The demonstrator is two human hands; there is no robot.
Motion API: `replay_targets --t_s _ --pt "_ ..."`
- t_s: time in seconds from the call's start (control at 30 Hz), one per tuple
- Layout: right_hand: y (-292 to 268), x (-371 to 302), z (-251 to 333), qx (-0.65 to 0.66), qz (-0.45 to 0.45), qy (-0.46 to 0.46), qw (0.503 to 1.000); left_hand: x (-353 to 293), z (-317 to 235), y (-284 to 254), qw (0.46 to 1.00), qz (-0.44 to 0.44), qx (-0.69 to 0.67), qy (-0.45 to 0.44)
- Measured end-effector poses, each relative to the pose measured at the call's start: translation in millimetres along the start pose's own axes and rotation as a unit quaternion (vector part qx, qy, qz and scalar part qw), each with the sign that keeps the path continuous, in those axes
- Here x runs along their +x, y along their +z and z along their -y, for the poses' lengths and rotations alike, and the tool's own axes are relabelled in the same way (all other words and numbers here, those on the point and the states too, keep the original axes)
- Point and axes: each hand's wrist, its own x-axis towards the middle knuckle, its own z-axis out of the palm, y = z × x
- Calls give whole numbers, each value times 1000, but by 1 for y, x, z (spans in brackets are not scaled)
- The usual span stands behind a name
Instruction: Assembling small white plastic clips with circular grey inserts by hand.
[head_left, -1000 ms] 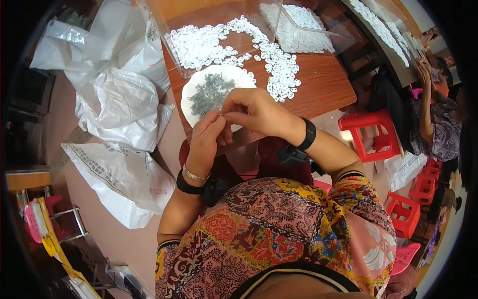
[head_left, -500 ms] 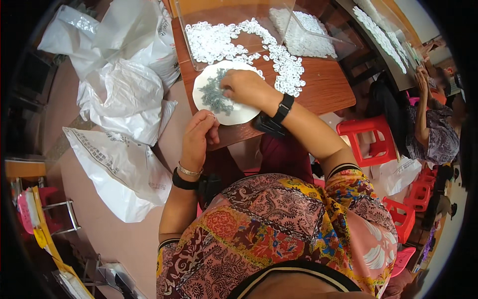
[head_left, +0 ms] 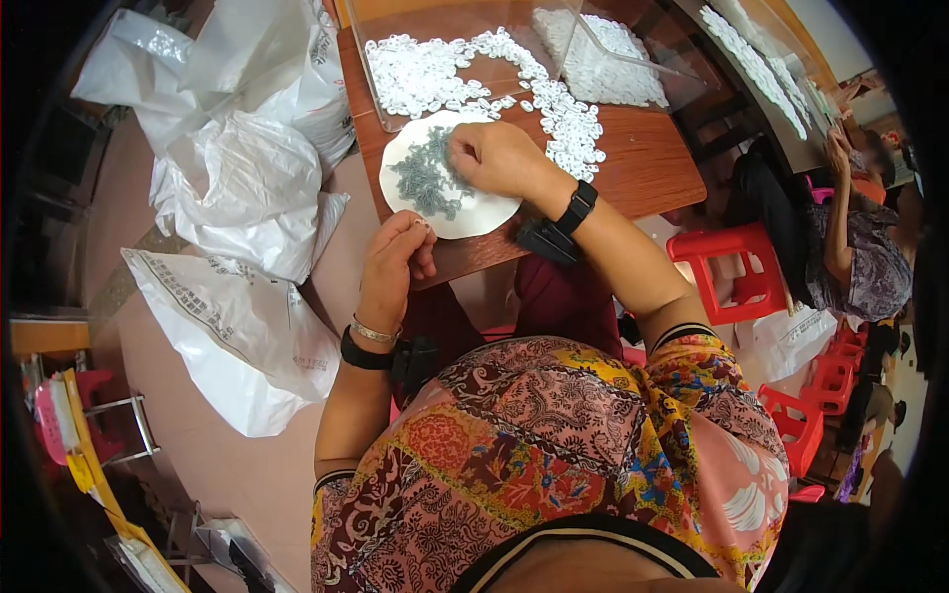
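Observation:
A white plate [head_left: 480, 210] with a scalloped edge lies at the near left of the wooden table, bearing a heap of small grey-green pieces [head_left: 427, 176]. Over its right half is my right hand [head_left: 504, 160], fingers curled into a pinch beside the heap; whatever they hold is hidden. At the plate's near-left rim, my left hand [head_left: 393, 255] pinches a small white piece [head_left: 425, 225] between thumb and forefinger, its shape too small to make out. Beyond the plate, many small white oval plastic pieces [head_left: 420, 74] are spread, trailing down to the right [head_left: 573, 133].
Clear plastic panels [head_left: 583, 44] stand at the table's back, near a bag of white pieces [head_left: 613, 64]. White sacks [head_left: 237, 188] crowd the floor at left. Right of the wooden table [head_left: 647, 163] are a red stool [head_left: 727, 267] and another seated person [head_left: 860, 257].
My right hand has shifted slightly right, off the grey-green heap, its fingers more curled. The left hand keeps its pinch near the plate's rim, almost still.

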Motion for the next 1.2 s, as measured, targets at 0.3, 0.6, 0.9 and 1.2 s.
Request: replay_targets --t_s 0.3,0.6,0.9,1.2 --pt "2 -5 -6 196 3 33 980 0 0 6 1000 16 18 -13" --pt "-8 -5 -6 379 86 104 916 0 2 5 1000 15 8 -14" --pt "-10 -7 0 148 3 43 988 1 -2 5 1000 13 21 3" --pt "-8 -5 -1 273 36 100 956 20 -15 16 983 -4 151 104"
